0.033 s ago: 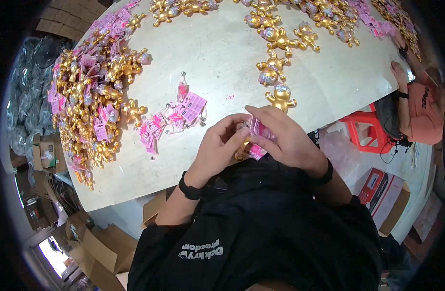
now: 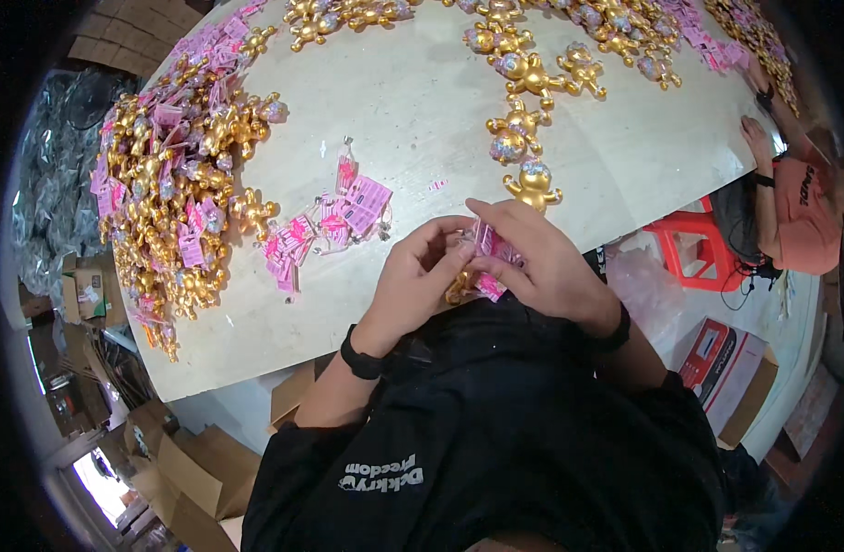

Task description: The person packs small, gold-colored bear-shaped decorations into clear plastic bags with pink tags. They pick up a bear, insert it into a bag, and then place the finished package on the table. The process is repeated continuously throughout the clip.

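Observation:
At the table's near edge my two hands meet in front of my black shirt. My left hand [image 2: 411, 283] is closed, thumb and fingers pinching at a gold bear-like figurine [image 2: 457, 293], mostly hidden beneath the fingers. My right hand [image 2: 549, 267] is closed on a pink tag [image 2: 489, 287] that hangs against the figurine; the fastening between them cannot be made out. Left of my hands lies a small heap of loose pink tags [image 2: 334, 221] with metal clasps. A gold figurine with a glittery round head [image 2: 534, 184] lies just beyond my right hand.
A large pile of tagged gold figurines [image 2: 169, 193] covers the table's left side. More figurines [image 2: 615, 28] run along the far side. At right sit a co-worker in an orange shirt [image 2: 803, 216], a red stool [image 2: 698, 253] and a cardboard box [image 2: 730, 377]. Open cartons [image 2: 196, 474] stand lower left.

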Motion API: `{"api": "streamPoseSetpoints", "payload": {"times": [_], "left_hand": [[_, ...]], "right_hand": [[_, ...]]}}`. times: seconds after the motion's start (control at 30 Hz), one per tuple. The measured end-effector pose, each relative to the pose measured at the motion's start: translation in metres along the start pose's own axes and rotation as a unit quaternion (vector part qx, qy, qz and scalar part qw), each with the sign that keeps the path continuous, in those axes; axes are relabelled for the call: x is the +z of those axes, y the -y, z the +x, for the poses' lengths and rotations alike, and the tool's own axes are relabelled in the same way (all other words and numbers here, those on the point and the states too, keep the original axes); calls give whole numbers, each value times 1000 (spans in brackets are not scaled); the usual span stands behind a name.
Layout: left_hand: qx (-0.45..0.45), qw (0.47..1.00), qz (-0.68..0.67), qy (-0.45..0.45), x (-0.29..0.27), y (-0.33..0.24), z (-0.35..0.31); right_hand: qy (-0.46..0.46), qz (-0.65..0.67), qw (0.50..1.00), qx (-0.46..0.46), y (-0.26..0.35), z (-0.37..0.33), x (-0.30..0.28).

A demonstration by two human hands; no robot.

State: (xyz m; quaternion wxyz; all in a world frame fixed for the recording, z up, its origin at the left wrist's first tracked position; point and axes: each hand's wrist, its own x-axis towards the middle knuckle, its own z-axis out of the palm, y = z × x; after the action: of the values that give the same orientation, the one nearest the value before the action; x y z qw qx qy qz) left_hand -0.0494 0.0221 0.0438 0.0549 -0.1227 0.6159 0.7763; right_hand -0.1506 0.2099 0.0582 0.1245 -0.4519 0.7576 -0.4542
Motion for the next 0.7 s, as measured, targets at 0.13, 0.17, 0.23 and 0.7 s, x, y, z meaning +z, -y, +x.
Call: {"api": "streamPoseSetpoints", "payload": {"times": [0.13,0.17,0.23,0.7], "left_hand": [[-8,999,-33,-27,0,1,0],[9,999,-29,-43,-1,2,0],[38,996,-6,-82,-1,3,1],[176,933,310,-55,3,-5,9]], "right_hand": [[-21,11,998,59,1,-5,1],[-24,23,997,69,-1,-5,1],[-35,40,996,70,-5,-8,0],[-41,198,973,114,-8,-9,-6]]}}
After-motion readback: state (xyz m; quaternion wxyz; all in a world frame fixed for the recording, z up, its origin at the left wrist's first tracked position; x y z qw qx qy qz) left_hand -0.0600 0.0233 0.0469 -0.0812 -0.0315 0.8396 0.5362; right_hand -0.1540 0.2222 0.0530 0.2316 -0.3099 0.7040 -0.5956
